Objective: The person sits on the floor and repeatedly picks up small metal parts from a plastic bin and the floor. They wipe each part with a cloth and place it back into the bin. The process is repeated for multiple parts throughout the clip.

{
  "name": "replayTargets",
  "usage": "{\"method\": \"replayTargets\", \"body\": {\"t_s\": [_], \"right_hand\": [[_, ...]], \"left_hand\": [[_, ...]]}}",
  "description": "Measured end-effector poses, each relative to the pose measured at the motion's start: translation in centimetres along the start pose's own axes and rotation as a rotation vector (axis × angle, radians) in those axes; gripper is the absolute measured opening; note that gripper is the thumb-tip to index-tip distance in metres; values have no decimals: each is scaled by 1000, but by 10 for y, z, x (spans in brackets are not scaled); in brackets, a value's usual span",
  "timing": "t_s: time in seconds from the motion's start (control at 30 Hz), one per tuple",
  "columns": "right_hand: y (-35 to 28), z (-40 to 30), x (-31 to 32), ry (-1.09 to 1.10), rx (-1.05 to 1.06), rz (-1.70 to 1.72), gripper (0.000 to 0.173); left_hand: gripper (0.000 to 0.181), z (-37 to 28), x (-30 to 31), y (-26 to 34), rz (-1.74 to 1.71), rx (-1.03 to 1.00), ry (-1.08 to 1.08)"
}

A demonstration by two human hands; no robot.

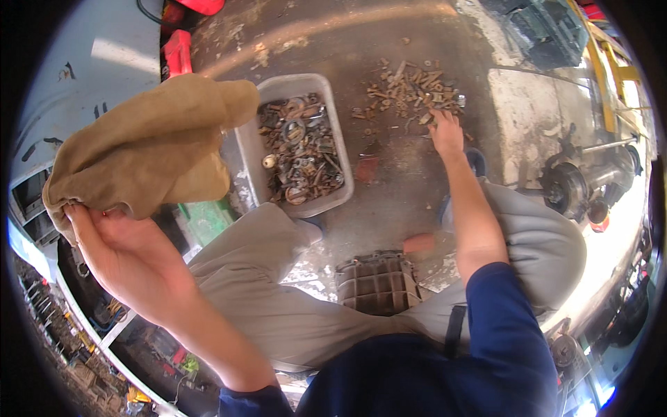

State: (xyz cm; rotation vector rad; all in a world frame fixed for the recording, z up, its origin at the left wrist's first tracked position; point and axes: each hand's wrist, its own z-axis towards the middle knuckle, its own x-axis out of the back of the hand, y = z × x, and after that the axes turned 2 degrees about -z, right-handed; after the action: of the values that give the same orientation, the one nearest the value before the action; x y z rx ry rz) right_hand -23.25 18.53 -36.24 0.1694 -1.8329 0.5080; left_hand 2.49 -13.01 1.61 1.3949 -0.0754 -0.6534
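Note:
My left hand (135, 255) is raised at the left, gripping the edge of a brown cloth item (146, 140); its fingers are partly hidden by the fabric. From the picture I cannot settle whether this is a cap or a folded rag. My right hand (447, 133) reaches down to the near edge of a loose pile of rusty bolts and nuts (411, 86) on the floor. Its fingertips touch the small parts there, and whether they pinch one is unclear. Between my hands stands a grey plastic tub (341, 156), filled with mixed metal hardware (302, 151).
A ribbed metal housing (378, 284) lies between my legs, near a reddish block (418, 243). To the right are a dark cylindrical machine part (565, 190) and a yellow frame (604, 78). Metal shelving (117, 331) holding tools lines the left side.

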Motion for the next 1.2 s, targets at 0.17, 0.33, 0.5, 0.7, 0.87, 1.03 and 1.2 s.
{"method": "replayTargets", "body": {"t_s": [0.17, 0.33, 0.5, 0.7, 0.87, 1.03, 1.2], "right_hand": [[-3, 10, -16, -34, 129, -289, 33], [-6, 12, -18, -17, 119, -361, 17], [-5, 10, -9, -22, 33, -259, 16], [-3, 28, 19, 30, -72, 149, 13], [-63, 56, 112, 160, 128, 302, 22], [-124, 24, 226, 75, 272, 421, 21], [-155, -61, 276, 67, 426, 631, 14]], "left_hand": [[25, 8, -3, 6, 204, -186, 28], [25, 4, -25, -3, 290, -228, 126], [26, 2, -26, -9, 197, -145, 114], [21, 7, -27, -17, 29, -59, -59], [18, -5, -56, -6, 28, 17, 10], [14, -14, -49, -14, 75, 47, -103], [25, -23, -20, -41, 415, 4, -203]]}}
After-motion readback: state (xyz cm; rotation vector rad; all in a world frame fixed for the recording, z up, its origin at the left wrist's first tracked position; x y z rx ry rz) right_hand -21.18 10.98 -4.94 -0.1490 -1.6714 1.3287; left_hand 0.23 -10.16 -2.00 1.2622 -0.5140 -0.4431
